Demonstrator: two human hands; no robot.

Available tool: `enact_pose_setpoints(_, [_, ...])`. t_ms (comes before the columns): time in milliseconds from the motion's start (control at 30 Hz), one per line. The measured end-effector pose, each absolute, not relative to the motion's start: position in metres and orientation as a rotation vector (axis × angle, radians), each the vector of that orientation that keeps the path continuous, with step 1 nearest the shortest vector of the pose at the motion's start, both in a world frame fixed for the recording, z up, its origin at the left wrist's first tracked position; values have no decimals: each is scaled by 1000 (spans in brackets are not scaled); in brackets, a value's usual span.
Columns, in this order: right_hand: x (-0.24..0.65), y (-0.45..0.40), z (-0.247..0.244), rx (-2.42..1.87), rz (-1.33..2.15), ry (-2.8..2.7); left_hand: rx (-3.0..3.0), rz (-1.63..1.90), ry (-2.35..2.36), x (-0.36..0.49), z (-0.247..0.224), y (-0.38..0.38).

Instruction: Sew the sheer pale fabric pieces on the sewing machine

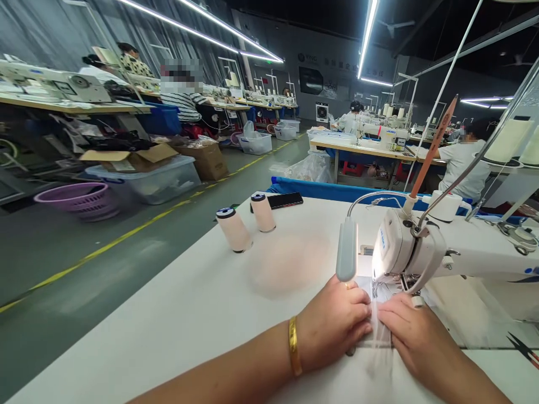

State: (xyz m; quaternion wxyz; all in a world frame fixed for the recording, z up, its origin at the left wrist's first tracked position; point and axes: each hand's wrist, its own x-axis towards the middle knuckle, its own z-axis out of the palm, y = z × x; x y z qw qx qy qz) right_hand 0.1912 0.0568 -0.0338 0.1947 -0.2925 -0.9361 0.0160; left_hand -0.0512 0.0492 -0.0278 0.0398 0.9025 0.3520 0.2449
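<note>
My left grip (337, 322) and right grip (416, 331) rest on sheer cloth (382, 340) at five o'clock, pinching or not I cannot tell, and uneven pressure could pucker it near the sewing machine (389, 247) at its one o'clock.

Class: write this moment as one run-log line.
left hand: at sheer fabric; right hand: opposite side; sewing machine: needle area lit; thread spools: two, standing
</note>
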Motion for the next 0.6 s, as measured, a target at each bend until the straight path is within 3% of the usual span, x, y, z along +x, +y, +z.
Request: enact_pose_setpoints(600, [194,60,-44,-1001,58,-2571,2805,755,1092,-42,-33,41])
